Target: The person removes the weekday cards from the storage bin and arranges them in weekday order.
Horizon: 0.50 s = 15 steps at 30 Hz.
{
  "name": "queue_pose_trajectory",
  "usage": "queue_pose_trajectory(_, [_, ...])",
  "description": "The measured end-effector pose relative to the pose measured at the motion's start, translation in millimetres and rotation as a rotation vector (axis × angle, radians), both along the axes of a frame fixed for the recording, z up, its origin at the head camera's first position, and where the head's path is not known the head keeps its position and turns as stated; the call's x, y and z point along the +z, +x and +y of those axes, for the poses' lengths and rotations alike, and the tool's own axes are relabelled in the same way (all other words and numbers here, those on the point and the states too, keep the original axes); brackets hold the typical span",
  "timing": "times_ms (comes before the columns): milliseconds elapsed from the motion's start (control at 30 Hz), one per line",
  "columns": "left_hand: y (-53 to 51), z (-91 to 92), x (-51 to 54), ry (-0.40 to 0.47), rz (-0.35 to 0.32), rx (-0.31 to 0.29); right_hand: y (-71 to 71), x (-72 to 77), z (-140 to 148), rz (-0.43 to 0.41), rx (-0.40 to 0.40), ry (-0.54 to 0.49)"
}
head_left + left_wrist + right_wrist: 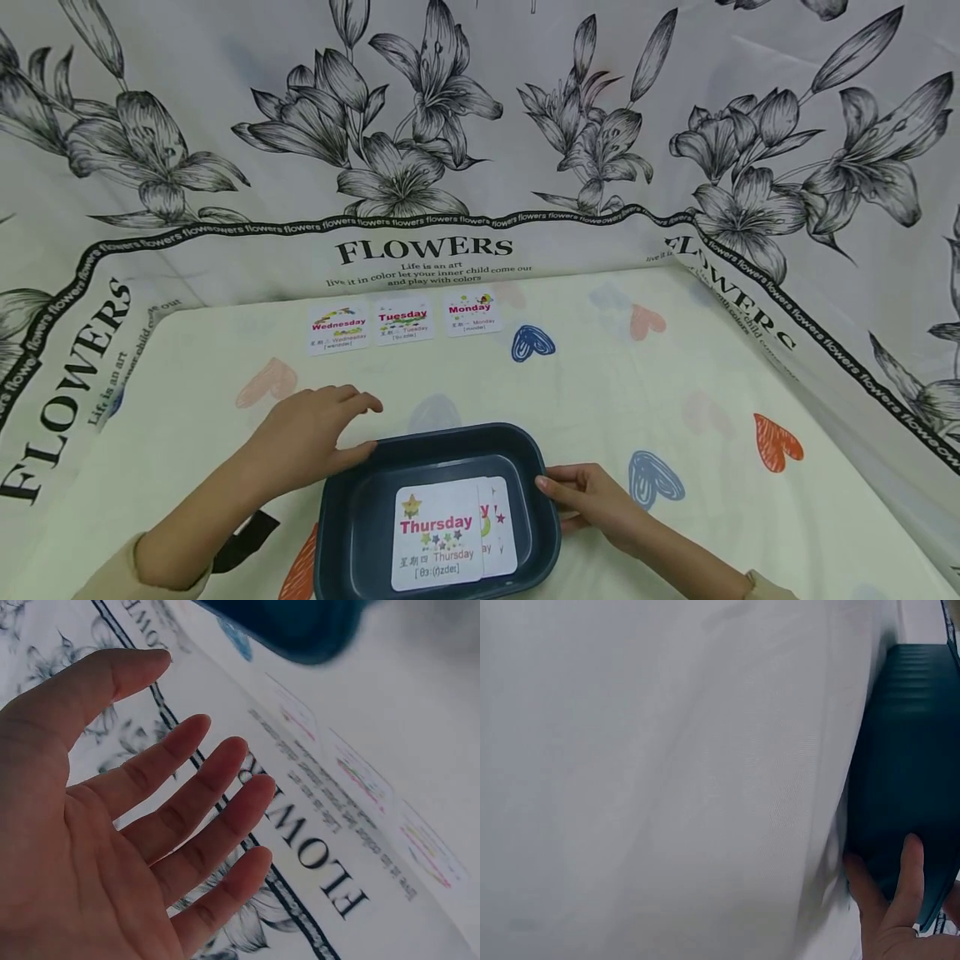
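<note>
A dark blue tray sits at the front of the table. In it lies a Thursday card, partly covering other cards at its right. My right hand grips the tray's right edge, thumb at the rim and fingers against the outer wall; the right wrist view shows those fingers on the tray's side. Over the tray's far left corner hovers my left hand, its fingers spread and loosely bent. Seen from the left wrist, the left palm holds nothing; the tray's corner is beyond the thumb.
Toward the back, a Wednesday card, a Tuesday card and a Monday card lie in a row. Heart prints mark the pale tablecloth. A flower-printed curtain rises behind and along the sides.
</note>
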<state>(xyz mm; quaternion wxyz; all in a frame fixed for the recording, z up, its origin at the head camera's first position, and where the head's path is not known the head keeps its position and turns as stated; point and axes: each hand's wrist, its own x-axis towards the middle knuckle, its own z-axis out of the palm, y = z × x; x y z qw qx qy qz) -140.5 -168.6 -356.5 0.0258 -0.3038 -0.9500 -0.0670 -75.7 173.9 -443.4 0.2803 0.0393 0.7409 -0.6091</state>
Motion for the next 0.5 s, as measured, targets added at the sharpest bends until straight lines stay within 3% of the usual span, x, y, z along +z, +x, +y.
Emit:
queue_pose_trajectory(100, [13.4, 8.2, 0.2, -0.009, 0.014, -0.025, 0.5, -1.6, 0.9, -0.004, -0.002, -0.020])
queue_pose_trajectory(233, [26.4, 17.5, -4.7, -0.010, -0.023, -0.049, 1.0, -2.7, 2.1, -0.007, -0.002, -0.048])
queue_pose_trajectory(500, [39.7, 28.2, -23.6, 0.000, -0.064, -0.093, 0.5, -2.2, 1.6, -0.012, -0.005, -0.052])
